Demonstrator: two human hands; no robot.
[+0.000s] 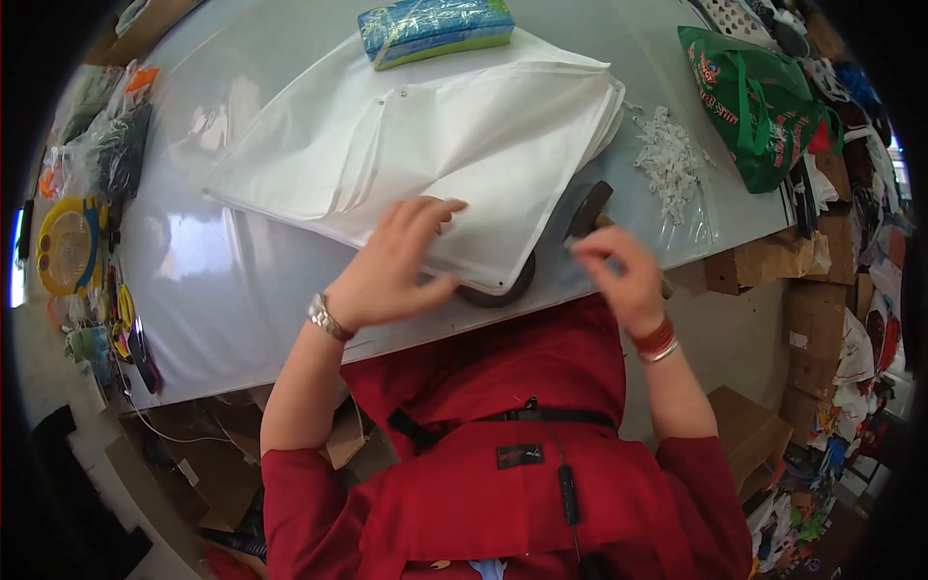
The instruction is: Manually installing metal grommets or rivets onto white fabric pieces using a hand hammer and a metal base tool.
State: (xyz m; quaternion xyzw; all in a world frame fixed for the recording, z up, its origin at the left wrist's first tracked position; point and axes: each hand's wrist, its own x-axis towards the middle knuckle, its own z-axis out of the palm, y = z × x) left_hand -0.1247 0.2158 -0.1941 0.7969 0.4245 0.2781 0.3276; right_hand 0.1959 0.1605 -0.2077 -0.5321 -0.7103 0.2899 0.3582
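Head view: white cloth (483, 135) slack by the near edge of the table (261, 319)

Near edge: cloth corner lies over a dark round block (525, 280). Left hand (401, 253) loosely spread at the cloth, no firm grip seen; with so little hold, the corner could slip off the block. Right hand (623, 280) farther right, fingertips drawn together; blur hides whether they grasp anything. Hammer (588, 208) just beside, handle running behind that hand toward the near edge; a wrist bump could knock it down. Toward the right edge, loose small white pieces (669, 164); swinging cloth might scatter them. Far edge: wrapped package (437, 34), apparently overlapping the cloth; a tug could drag it.
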